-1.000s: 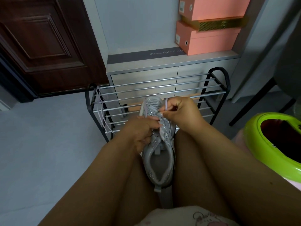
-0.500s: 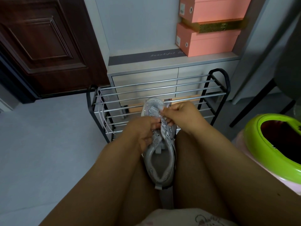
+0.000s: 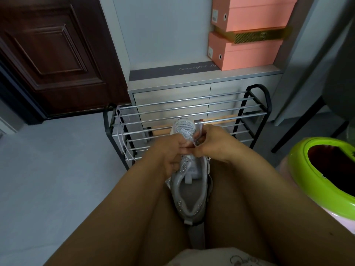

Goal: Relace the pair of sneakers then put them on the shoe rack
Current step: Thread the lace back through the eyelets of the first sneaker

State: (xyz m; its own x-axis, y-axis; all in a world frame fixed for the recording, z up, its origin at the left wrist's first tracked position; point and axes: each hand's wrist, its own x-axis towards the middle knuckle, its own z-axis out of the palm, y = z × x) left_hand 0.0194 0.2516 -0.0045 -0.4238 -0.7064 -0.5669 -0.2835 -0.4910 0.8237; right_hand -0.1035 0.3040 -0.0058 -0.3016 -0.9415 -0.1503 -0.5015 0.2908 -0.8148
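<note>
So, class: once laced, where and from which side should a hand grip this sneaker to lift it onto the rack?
Probably the heel collar of the sneaker, from above: its opening faces up between the thighs, leaving that rim exposed.

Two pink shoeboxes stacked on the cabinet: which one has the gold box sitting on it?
The lower pink shoebox; the gold box rests on its lid, under the upper pink shoebox.

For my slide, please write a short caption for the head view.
Both hands, left hand and right hand, thread the lace at a grey sneaker before the shoe rack.
</note>
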